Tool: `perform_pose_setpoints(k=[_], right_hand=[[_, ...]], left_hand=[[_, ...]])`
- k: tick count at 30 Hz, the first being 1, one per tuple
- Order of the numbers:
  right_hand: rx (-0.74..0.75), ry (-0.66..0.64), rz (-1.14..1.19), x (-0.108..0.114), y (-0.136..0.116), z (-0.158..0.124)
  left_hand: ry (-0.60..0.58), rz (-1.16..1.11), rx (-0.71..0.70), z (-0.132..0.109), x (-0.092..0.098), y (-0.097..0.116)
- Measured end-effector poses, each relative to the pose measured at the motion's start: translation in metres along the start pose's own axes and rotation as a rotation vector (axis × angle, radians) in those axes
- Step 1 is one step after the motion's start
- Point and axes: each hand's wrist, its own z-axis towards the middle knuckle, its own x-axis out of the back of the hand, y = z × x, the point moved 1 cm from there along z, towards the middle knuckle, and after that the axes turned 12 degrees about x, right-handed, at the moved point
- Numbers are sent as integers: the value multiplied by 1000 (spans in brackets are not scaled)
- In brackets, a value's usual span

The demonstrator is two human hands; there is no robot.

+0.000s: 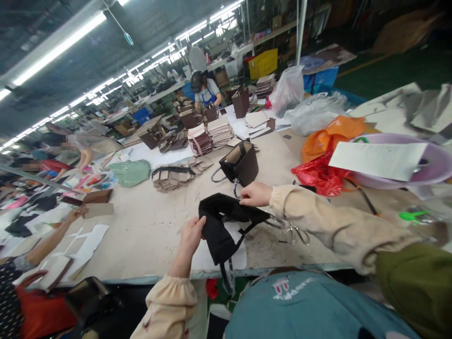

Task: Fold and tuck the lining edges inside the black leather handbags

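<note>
My left hand (pixel 192 234) grips the left edge of a black bag piece (pixel 216 234), thumb on top and fingers beneath. My right hand (pixel 257 194) pinches its upper edge on the far side. The piece is held spread above the table, curved around a gap, and handle loops in what looks like clear wrap hang from its near end and stick out at its right. Just beyond stands an open dark brown handbag (pixel 247 165) with similar wrapped handles. A pair of scissors (pixel 294 234) lies right of the piece, below my right forearm.
Stacks of cut brown pieces (pixel 221 132) and a strip of bundled pieces (pixel 173 179) lie farther back. At right are a red plastic bag (pixel 323 174) and a lilac basin (pixel 436 157). Co-workers sit across the table and at left, where a co-worker's hand (pixel 76 214) works.
</note>
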Motion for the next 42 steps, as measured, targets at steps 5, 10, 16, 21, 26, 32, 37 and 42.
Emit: perform_pose_setpoints(k=[5,10,16,21,26,32,37,42], right_hand=[[39,53,32,-35,14,-11],[-10,44,18,-84,36,-29],[13,55,27,-101,46,-20],[88,36,67,-71,52,-9],[107,-15,113,-66,59,-20],[79,-26,196,-102,56,-37],[60,8,237,-108,59,-38],[40,60,241,-112,62,-41]], left_hand=[[13,-329,223,-2,-15,-38],[-41,-535,394,-13,-43,-65],[-107,-712,504,-23,-61,-59],[-228,-822,545,-55,-77,-55],[-493,-704,595,-96,-91,-69],[-490,-134,59,-97,-59,-39],[18,333,-601,-57,-50,9],[66,606,-774,-20,-76,22]])
